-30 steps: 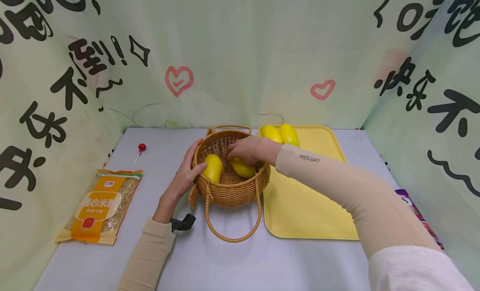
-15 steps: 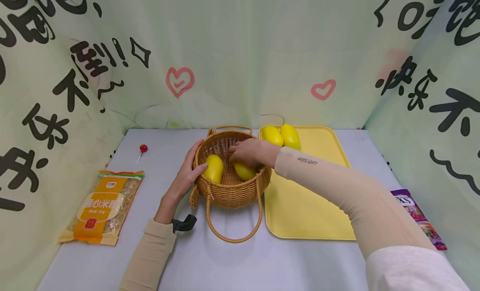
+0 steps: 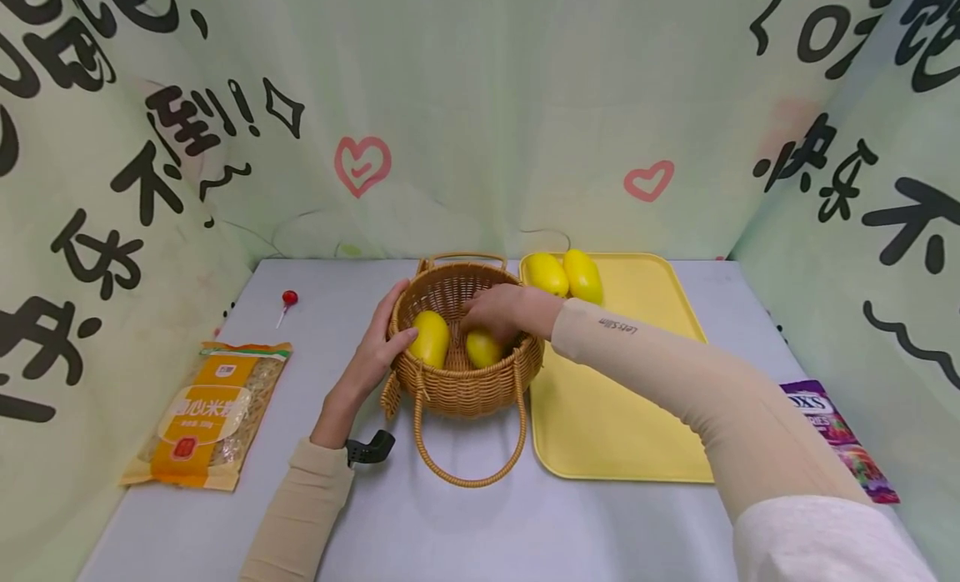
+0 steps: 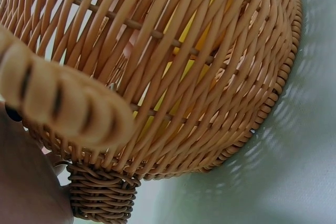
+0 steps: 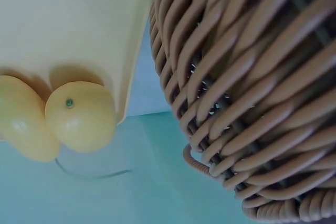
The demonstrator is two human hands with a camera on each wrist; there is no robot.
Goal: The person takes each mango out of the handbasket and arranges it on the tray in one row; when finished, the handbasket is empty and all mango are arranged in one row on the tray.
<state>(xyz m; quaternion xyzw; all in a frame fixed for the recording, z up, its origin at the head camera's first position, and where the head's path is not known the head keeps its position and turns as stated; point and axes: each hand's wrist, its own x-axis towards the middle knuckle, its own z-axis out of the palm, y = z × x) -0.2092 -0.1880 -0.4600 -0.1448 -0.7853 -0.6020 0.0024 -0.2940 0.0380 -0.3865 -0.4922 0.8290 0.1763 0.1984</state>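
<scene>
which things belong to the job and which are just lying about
Seemingly in the job:
basket, gripped by the left hand
two yellow fruits inside, one partly behind the right hand
tray and its two fruits

Likely lying about:
lollipop
orange-labelled bag
purple packet

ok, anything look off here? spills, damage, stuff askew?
No spills or damage visible. Slightly askew: the basket has its front handle flopped down in front, while the back handle shows above the far rim. A lollipop lies loose behind the orange bag; probably harmless.
</scene>
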